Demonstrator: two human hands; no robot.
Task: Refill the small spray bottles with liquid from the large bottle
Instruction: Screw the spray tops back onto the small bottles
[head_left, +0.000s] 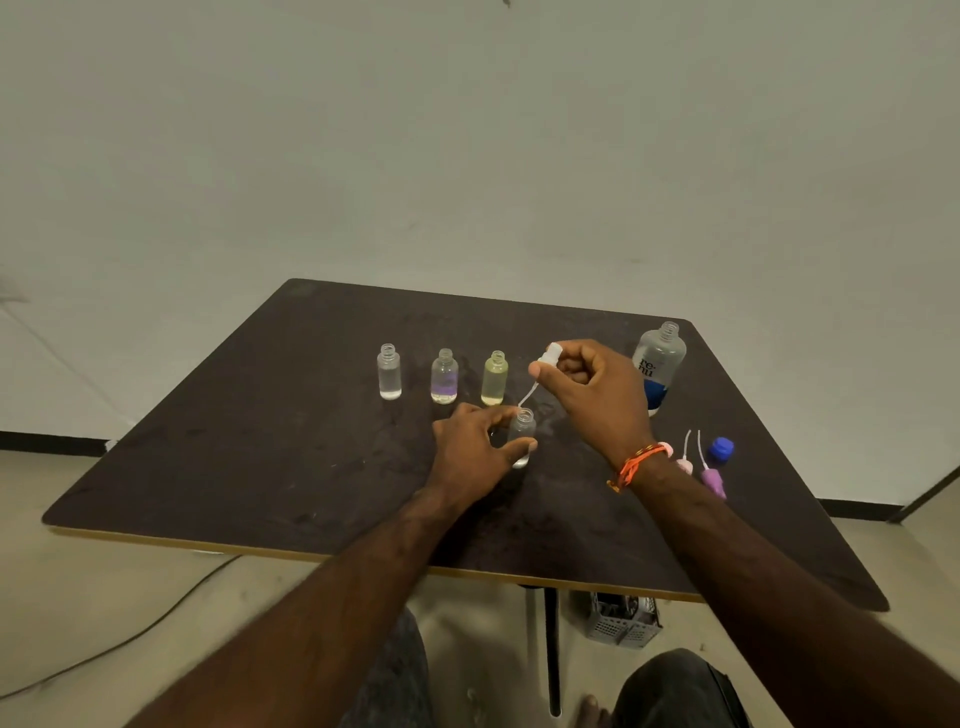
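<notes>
The small clear plastic spray bottle (521, 435) stood upright on the dark, mottled tabletop (270, 441), uncapped, its threaded neck open and its round body see-through. The left hand (475, 457) was curled around it, thumb in front and fingers behind, gripping the body. Above it, the right hand (592, 387) was closed on a white plastic spray pump head (549, 356), pinched between thumb and curled fingers, and its thin, bendy dip tube (527, 397) hung down towards the bottle's mouth; whether the tip had entered could not be told.

Behind stood three more small uncapped bottles in a row: a clear bottle (389, 372), a bottle with a purple tint low down (444, 377) and a yellowish bottle (494, 378), each with a ridged screw neck. The large clear bottle with a blue-and-white label (658, 364) stood open at the right rear, tilted in the wide lens.

Near the right wrist, which wore an orange braided thread band (635, 464), lay a pink pump head (683, 462) and a purple pump head (712, 477) with their tubes pointing away, and a blue ribbed screw cap (721, 449).
</notes>
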